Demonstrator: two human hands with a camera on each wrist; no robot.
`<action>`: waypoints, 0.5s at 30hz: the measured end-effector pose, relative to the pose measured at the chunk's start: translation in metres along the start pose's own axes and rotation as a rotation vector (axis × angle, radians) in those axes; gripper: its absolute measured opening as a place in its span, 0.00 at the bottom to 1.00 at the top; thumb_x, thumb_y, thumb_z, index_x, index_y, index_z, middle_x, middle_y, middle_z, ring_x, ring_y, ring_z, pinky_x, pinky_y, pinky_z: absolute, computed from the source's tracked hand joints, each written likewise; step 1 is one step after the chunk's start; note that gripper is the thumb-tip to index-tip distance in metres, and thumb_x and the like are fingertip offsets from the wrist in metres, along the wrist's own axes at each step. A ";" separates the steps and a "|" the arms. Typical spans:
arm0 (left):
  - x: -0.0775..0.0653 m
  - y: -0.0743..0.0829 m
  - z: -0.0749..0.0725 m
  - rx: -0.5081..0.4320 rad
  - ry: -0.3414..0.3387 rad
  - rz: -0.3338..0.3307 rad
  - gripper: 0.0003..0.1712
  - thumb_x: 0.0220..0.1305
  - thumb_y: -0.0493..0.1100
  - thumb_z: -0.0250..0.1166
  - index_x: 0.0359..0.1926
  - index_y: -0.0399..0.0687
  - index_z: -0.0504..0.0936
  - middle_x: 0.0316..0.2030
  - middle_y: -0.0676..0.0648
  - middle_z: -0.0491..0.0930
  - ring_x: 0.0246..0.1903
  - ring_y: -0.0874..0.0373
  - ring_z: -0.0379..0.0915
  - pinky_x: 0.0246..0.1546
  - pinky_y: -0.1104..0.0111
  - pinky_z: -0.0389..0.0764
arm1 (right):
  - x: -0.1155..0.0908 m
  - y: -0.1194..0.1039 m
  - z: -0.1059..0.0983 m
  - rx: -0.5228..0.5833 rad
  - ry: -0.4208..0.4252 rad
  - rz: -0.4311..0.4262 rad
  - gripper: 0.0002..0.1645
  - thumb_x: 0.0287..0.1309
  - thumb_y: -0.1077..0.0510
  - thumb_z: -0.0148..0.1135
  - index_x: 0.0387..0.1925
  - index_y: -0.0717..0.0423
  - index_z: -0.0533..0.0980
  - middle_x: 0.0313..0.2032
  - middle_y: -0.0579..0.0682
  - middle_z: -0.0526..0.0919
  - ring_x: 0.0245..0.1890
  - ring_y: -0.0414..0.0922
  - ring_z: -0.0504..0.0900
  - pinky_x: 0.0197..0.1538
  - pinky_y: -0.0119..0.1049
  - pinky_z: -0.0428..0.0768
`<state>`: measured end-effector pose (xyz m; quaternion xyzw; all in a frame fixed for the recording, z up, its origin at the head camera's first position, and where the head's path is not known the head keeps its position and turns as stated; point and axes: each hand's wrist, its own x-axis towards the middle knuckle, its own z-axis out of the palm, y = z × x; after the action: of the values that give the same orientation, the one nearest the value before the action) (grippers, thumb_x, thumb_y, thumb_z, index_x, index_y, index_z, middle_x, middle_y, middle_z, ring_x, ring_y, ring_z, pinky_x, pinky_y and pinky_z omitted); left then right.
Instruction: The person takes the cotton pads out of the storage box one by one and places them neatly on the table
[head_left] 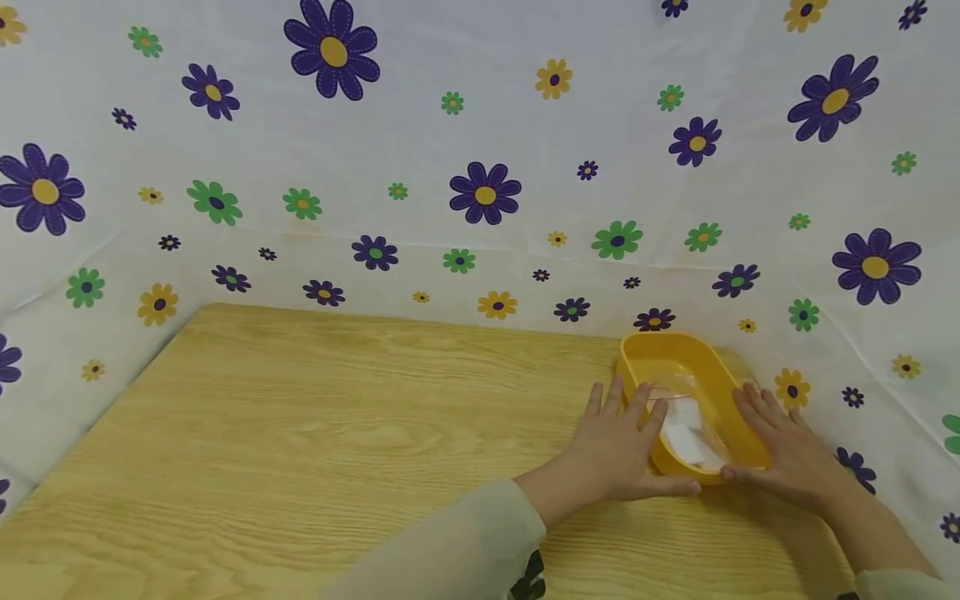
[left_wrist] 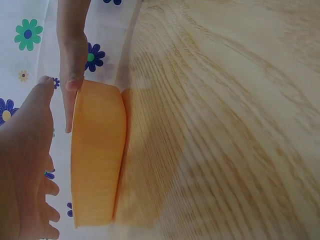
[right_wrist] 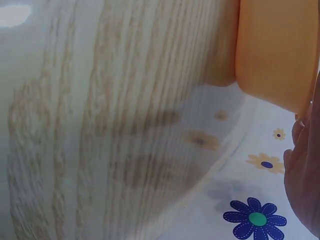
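Observation:
A yellow-orange plastic tray (head_left: 678, 348) with rounded corners sits at the table's back right corner. Inside it lie white flat pieces (head_left: 684, 442) in what looks like clear plastic bags with a red line. My left hand (head_left: 615, 446) is over the tray's left side, fingers spread and straight, thumb stretched toward the near end. Along the right side, my right hand (head_left: 791, 454) has its fingers extended at the rim. The left wrist view shows the right hand (left_wrist: 74, 62) against the tray's end, with the left hand (left_wrist: 25, 150) beside the tray wall. In the right wrist view only the right hand's edge (right_wrist: 306, 170) shows.
A wood-grain table (head_left: 337, 425) stretches to the left of the tray. White cloth (head_left: 420, 142) printed with purple, green and yellow flowers hangs behind and on both sides, close to the tray's far end and right side.

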<state>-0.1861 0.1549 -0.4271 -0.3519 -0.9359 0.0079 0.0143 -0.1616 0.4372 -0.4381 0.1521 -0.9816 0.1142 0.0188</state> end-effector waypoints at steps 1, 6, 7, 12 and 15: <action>0.001 0.001 0.000 0.001 -0.003 -0.003 0.64 0.50 0.91 0.26 0.80 0.62 0.44 0.80 0.49 0.41 0.78 0.39 0.37 0.76 0.46 0.44 | 0.000 0.001 0.001 0.012 -0.004 0.004 0.66 0.53 0.33 0.67 0.80 0.53 0.41 0.79 0.60 0.38 0.78 0.63 0.34 0.75 0.60 0.28; 0.004 0.004 0.000 -0.007 -0.029 -0.022 0.63 0.51 0.90 0.24 0.80 0.62 0.44 0.80 0.51 0.41 0.78 0.40 0.38 0.76 0.47 0.45 | 0.001 0.001 0.005 0.046 -0.029 0.026 0.64 0.56 0.34 0.65 0.80 0.53 0.41 0.79 0.61 0.36 0.77 0.67 0.38 0.75 0.63 0.31; 0.004 0.004 0.000 -0.009 -0.035 -0.026 0.63 0.51 0.90 0.24 0.80 0.62 0.44 0.80 0.51 0.41 0.78 0.40 0.38 0.76 0.48 0.45 | 0.001 0.000 0.006 0.050 -0.035 0.033 0.63 0.56 0.34 0.65 0.80 0.52 0.41 0.79 0.61 0.35 0.76 0.68 0.39 0.75 0.64 0.32; 0.006 0.004 0.003 -0.024 -0.038 -0.047 0.63 0.51 0.90 0.24 0.80 0.60 0.44 0.80 0.51 0.44 0.78 0.41 0.39 0.76 0.48 0.45 | 0.001 -0.008 0.011 0.082 -0.038 0.063 0.61 0.59 0.34 0.62 0.80 0.50 0.41 0.78 0.64 0.35 0.72 0.77 0.45 0.71 0.72 0.42; 0.008 0.003 0.006 -0.016 -0.026 -0.058 0.64 0.51 0.90 0.22 0.80 0.59 0.45 0.80 0.49 0.45 0.77 0.41 0.41 0.76 0.47 0.45 | 0.001 -0.012 0.010 0.063 -0.020 0.076 0.60 0.59 0.34 0.62 0.80 0.49 0.41 0.78 0.66 0.40 0.69 0.79 0.50 0.66 0.77 0.50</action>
<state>-0.1900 0.1625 -0.4329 -0.3245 -0.9459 0.0046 -0.0004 -0.1585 0.4235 -0.4454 0.1164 -0.9827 0.1443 -0.0002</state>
